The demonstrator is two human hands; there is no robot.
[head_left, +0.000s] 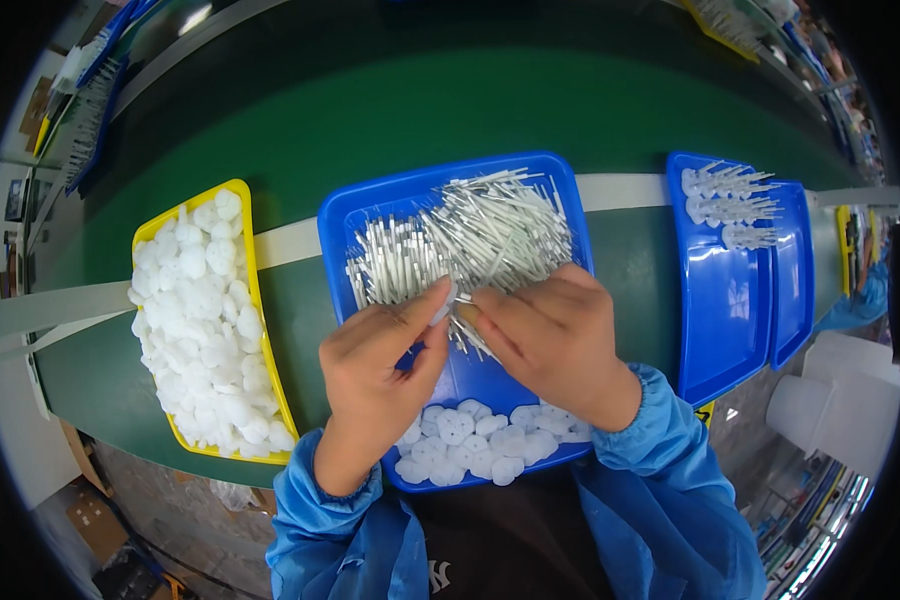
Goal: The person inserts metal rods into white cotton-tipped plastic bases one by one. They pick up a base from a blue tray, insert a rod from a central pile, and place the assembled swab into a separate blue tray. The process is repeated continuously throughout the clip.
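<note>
Over the middle of a blue tray (332, 235), my two hands almost meet. My left hand (382, 352) pinches a small white plastic disc (444, 306) on edge between thumb and forefinger. Closed at the fingertips, my right hand (555, 338) grips a thin white rod (464, 298) whose end touches or nearly touches the disc; which of the two I cannot tell. A heap of thin white rods with silvery ends (500, 225) fills the tray's far part. Loose white discs (470, 440) lie along its near edge, below my wrists.
At left, a yellow tray (287, 425) is piled with white discs (205, 320). On the right, a blue tray (722, 320) bears several rods with discs attached (735, 210) at its far end, beside another blue tray (792, 290). All stand on a green table (420, 100).
</note>
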